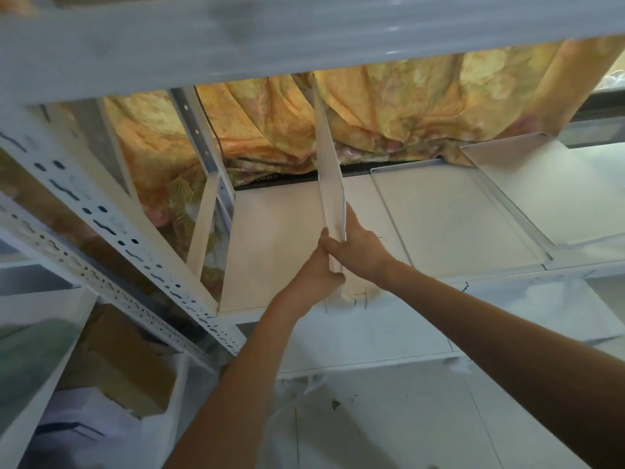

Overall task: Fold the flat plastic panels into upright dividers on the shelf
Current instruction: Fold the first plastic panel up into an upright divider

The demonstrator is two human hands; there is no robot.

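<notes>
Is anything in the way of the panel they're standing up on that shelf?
Nothing visible. Both hands, left and right, already grip the upright panel, and the shelf beside it is bare.

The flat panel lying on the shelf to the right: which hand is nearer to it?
Right. The right hand holds the upright panel on the side facing the flat panel; the left hand is on the far side.

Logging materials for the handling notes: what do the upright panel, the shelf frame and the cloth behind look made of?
Upright panel: thin, stiff white plastic by the look, smooth and slightly glossy, sharp straight edge. Shelf frame: white-painted metal, judging by the punched slot rows. Cloth: soft printed fabric, yellow-orange floral, hanging in folds.
</notes>
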